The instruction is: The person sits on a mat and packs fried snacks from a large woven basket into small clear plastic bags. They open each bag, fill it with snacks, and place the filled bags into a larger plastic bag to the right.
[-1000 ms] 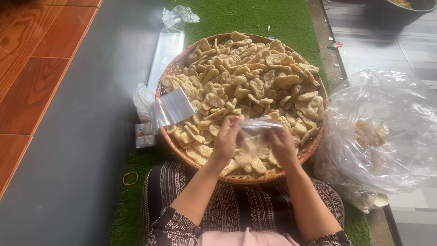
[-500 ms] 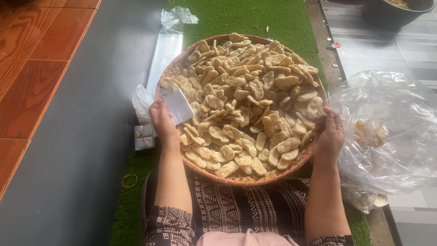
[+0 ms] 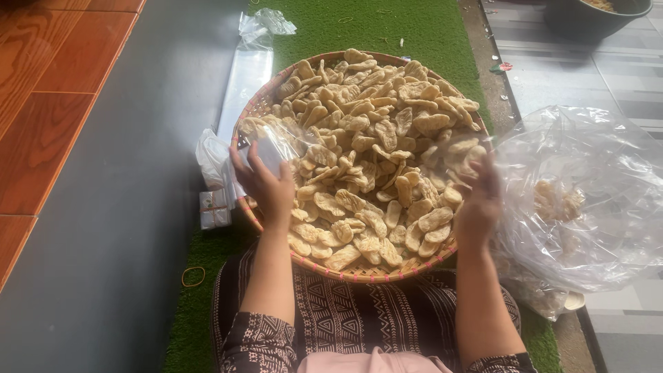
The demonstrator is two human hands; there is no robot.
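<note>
Since half a second ago, the left hand (image 3: 266,183) has been kept at the left rim of the basket (image 3: 359,275), while the right hand (image 3: 476,207) has been carried from the right rim toward the big bag (image 3: 587,200) and is blurred by motion. A small clear bag (image 3: 276,148) is pinched in the left fingers above the crackers (image 3: 373,145). Whether the right hand is closed on anything cannot be told.

Judged from this, one packing round is between steps: an empty small bag is held ready. Next, the bag mouth would need to be opened and crackers gathered.

Counted: two hands, one basket, one big bag, one small bag held, more bags (image 3: 217,162) by the left rim, one rubber band (image 3: 193,277) on the green mat (image 3: 387,24). Crackers are too many to count.
</note>
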